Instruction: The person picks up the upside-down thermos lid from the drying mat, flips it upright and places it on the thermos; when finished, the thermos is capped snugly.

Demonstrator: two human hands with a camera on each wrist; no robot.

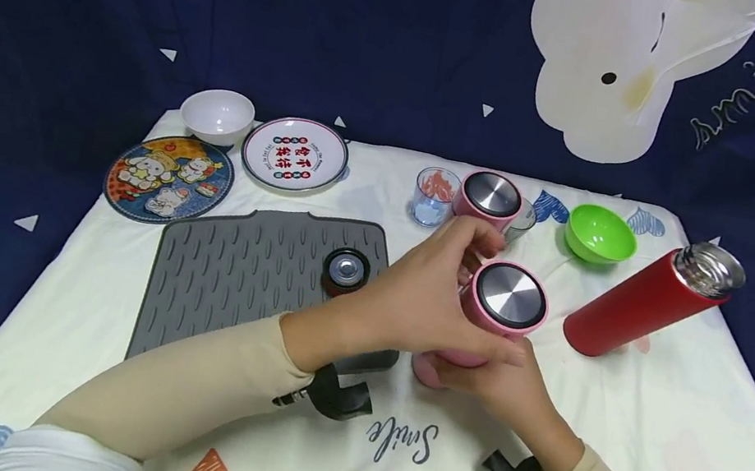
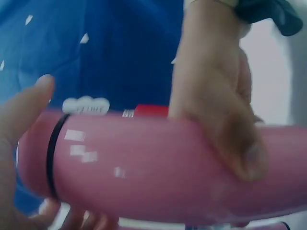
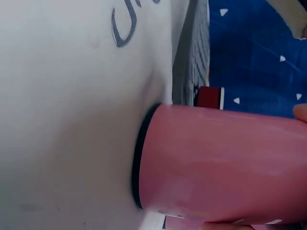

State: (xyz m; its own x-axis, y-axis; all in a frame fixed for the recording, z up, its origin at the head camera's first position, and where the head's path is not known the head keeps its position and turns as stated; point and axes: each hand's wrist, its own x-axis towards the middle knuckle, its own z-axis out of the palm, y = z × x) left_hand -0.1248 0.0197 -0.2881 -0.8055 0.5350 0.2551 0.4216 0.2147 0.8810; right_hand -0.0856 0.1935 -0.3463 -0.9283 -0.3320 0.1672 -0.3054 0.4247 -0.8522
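Right now we grip a pink flask (image 1: 495,314) with both hands near the middle of the desk (image 1: 655,415); our left hand (image 1: 423,297) curls round its upper part, our right hand (image 1: 509,387) wraps the lower body; a second pink flask (image 1: 489,197) stands just behind it; a red bottle (image 1: 644,301) lies to the right, a grey mat (image 1: 237,270) to the left with a black lid (image 1: 345,270) on it.

the tall pink flask (image 1: 482,328) has a smooth, slightly glossy body and a brushed metal lid top. the red cylinder bottle (image 1: 636,305) looks matt, its neck shiny steel. the grey ribbed mat (image 1: 229,269) looks like matt rubber. the white printed cloth (image 1: 649,448) is soft fabric.
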